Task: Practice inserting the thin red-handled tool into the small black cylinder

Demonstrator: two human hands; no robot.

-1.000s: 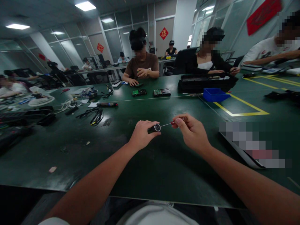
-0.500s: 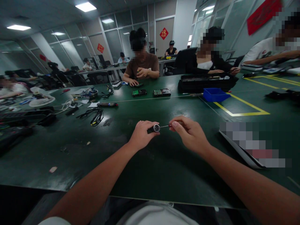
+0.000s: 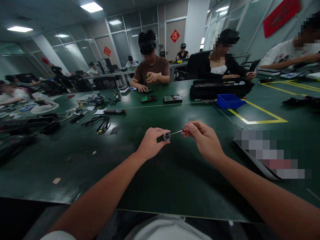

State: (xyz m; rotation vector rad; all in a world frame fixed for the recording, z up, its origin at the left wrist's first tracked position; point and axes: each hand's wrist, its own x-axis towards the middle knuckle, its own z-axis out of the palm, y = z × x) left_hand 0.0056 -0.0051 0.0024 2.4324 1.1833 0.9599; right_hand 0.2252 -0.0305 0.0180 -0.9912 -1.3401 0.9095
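Over the green table, my left hand is closed around a small dark cylinder with a silver ring-shaped end; that round end faces me. My right hand grips a screwdriver by its reddish handle, most of which the fingers hide. Its thin metal shaft slants down to the left, and the tip is at the right side of the ring. Whether the tip sits inside the cylinder or only touches it, I cannot tell.
A blue bin and a long black case stand at the back right. Two circuit-board units lie across from me. Black cables are on the left, a white-edged sheet on the right. A co-worker sits opposite.
My right hand has shifted slightly up and to the right, so more of the screwdriver's shaft shows and it tilts more steeply. My left hand stays almost in place with the cylinder.
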